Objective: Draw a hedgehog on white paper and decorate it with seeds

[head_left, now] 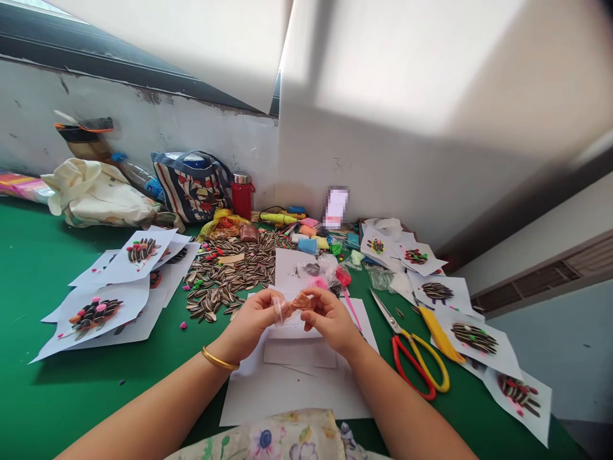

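My left hand (pixel 256 319), with a gold bangle at the wrist, is closed on a crinkled clear plastic wrapper (pixel 279 309). Pinched in the fingers of my right hand (pixel 329 316) is a soft brown lump (pixel 301 301), probably modelling clay, which meets the wrapper between the hands. Both hands are raised over white paper sheets (pixel 287 396) near the front of the table. Just beyond them lie small plastic bags (pixel 330 265) with pink, red and dark lumps. A heap of striped sunflower seeds (pixel 234 268) spreads to the left of the bags.
Scissors (pixel 412 351) with red and yellow handles lie right of my right arm. Paper cards with seed pictures lie left (pixel 115 281) and right (pixel 474 338) on the green table (pixel 96 396). A red bottle (pixel 242 198), a striped bag (pixel 191 188) and a phone (pixel 336 207) stand along the wall.
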`<state>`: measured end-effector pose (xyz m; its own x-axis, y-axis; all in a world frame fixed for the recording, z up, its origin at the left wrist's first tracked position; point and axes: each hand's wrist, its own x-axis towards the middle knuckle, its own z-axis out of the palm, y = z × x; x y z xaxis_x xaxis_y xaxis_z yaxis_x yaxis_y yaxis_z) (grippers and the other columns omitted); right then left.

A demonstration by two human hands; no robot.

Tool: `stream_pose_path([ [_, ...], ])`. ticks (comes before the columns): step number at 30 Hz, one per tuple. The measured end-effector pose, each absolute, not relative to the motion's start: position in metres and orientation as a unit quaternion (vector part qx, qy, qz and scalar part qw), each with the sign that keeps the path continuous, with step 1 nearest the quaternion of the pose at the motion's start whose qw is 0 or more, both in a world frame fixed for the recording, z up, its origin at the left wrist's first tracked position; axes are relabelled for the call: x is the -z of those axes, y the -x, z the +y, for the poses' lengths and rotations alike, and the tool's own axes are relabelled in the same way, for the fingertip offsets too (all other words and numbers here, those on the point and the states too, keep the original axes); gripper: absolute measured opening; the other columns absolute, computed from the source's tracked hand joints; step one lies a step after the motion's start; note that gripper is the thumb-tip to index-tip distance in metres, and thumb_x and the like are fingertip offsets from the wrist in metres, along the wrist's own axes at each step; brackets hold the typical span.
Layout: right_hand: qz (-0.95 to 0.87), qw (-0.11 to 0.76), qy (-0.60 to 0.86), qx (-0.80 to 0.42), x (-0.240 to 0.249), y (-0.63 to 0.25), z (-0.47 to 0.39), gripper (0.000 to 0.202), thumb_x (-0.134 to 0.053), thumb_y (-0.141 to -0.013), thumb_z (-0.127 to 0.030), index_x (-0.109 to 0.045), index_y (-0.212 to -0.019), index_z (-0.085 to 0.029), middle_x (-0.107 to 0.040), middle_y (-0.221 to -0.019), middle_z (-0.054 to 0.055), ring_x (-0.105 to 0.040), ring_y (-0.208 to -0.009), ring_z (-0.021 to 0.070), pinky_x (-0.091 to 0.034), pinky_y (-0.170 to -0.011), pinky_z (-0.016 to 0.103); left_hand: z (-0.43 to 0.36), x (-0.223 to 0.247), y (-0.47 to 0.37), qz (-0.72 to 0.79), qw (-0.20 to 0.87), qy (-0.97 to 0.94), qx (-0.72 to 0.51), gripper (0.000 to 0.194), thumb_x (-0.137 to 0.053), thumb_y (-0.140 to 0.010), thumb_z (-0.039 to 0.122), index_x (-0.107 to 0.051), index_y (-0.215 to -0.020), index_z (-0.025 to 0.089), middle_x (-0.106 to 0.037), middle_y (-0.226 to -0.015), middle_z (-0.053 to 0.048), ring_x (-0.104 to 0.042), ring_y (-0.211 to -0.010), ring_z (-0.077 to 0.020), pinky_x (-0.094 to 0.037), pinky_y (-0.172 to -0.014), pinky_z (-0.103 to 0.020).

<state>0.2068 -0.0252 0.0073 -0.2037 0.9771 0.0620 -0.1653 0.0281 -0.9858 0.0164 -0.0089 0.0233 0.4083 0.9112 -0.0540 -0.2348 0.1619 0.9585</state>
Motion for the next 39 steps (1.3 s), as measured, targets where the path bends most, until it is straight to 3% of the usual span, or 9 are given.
stream_pose_path([
  [3,-0.525,0.486,0.397,-0.575,-0.01,-0.208,-0.026,0.04,-0.074,-0.075,-0.028,-0.06,-0.112,-0.023,-0.062,-0.072,-0.005,-0.059,-0.054,0.0101,-0.053,-0.054,0.027,-0.007,-0.02,-0.016,0.354,0.675,-0.47,-0.444,0.024,-0.075,-0.077,0.034,-0.059,-0.073,0.017,-0.057,-0.07,0.002,-0.049,-0.064,-0.0101,-0.037,-0.062,-0.023],
  [8,-0.523,0.468,0.386,-0.599,-0.013,-0.206,-0.028,0.052,-0.072,-0.078,-0.031,-0.054,-0.126,-0.025,-0.059,-0.07,-0.005,-0.058,-0.054,0.01,-0.054,-0.053,0.027,-0.007,-0.016,-0.015,0.371,0.677,-0.444,-0.455,0.025,-0.072,-0.079,0.034,-0.07,-0.099,0.019,-0.068,-0.086,-0.005,-0.059,-0.077,-0.0163,-0.044,-0.07,-0.028],
  [14,-0.526,0.461,0.387,-0.601,-0.011,-0.207,-0.027,0.059,-0.071,-0.08,-0.039,-0.049,-0.133,-0.025,-0.057,-0.07,-0.005,-0.059,-0.06,0.0119,-0.054,-0.057,0.029,-0.006,-0.02,-0.013,0.353,0.654,-0.469,-0.477,0.02,-0.069,-0.083,0.036,-0.067,-0.09,0.017,-0.061,-0.072,0.0,-0.052,-0.066,-0.0127,-0.041,-0.065,-0.026],
  [20,-0.552,0.484,0.387,-0.558,-0.011,-0.208,-0.026,0.044,-0.063,-0.085,-0.054,-0.057,-0.114,-0.022,-0.066,-0.097,0.005,-0.066,-0.079,0.0167,-0.051,-0.073,0.033,-0.009,-0.028,-0.014,0.34,0.652,-0.521,-0.434,0.027,-0.075,-0.078,0.035,-0.054,-0.078,0.018,-0.054,-0.075,0.002,-0.051,-0.071,-0.0125,-0.04,-0.068,-0.025],
  [23,-0.538,0.485,0.391,-0.569,-0.01,-0.207,-0.025,0.043,-0.066,-0.083,-0.056,-0.056,-0.107,-0.022,-0.066,-0.09,0.004,-0.064,-0.077,0.0166,-0.05,-0.071,0.032,-0.011,-0.03,-0.015,0.352,0.642,-0.549,-0.403,0.033,-0.077,-0.075,0.039,-0.051,-0.076,0.018,-0.053,-0.076,0.002,-0.051,-0.072,-0.0125,-0.039,-0.066,-0.024],
  [26,-0.524,0.473,0.372,-0.603,-0.009,-0.205,-0.025,0.056,-0.075,-0.073,-0.058,-0.054,-0.112,-0.022,-0.065,-0.085,0.002,-0.062,-0.073,0.0158,-0.05,-0.068,0.031,-0.012,-0.028,-0.017,0.368,0.625,-0.579,-0.372,0.035,-0.078,-0.072,0.043,-0.053,-0.075,0.018,-0.052,-0.072,0.002,-0.048,-0.066,-0.0116,-0.037,-0.061,-0.023],
  [29,-0.524,0.454,0.377,-0.614,-0.007,-0.203,-0.025,0.053,-0.081,-0.066,-0.054,-0.057,-0.098,-0.02,-0.06,-0.075,-0.002,-0.057,-0.066,0.0123,-0.046,-0.06,0.025,-0.012,-0.025,-0.019,0.384,0.586,-0.615,-0.361,0.034,-0.078,-0.071,0.043,-0.057,-0.076,0.018,-0.054,-0.072,0.001,-0.047,-0.065,-0.0118,-0.037,-0.059,-0.023],
  [34,-0.509,0.462,0.404,-0.604,-0.007,-0.202,-0.025,0.039,-0.079,-0.072,-0.047,-0.052,-0.08,-0.02,-0.06,-0.061,-0.003,-0.055,-0.056,0.0117,-0.044,-0.052,0.023,-0.011,-0.027,-0.021,0.357,0.577,-0.642,-0.356,0.024,-0.074,-0.077,0.039,-0.066,-0.085,0.018,-0.063,-0.086,-0.005,-0.058,-0.078,-0.0177,-0.046,-0.071,-0.03],
  [39,-0.514,0.479,0.376,-0.604,-0.01,-0.205,-0.025,0.039,-0.073,-0.076,-0.053,-0.058,-0.089,-0.019,-0.066,-0.076,0.001,-0.06,-0.064,0.013,-0.05,-0.058,0.026,-0.01,-0.033,-0.018,0.368,0.58,-0.616,-0.386,0.022,-0.071,-0.079,0.037,-0.065,-0.086,0.018,-0.066,-0.08,-0.004,-0.06,-0.075,-0.0174,-0.047,-0.071,-0.03],
])
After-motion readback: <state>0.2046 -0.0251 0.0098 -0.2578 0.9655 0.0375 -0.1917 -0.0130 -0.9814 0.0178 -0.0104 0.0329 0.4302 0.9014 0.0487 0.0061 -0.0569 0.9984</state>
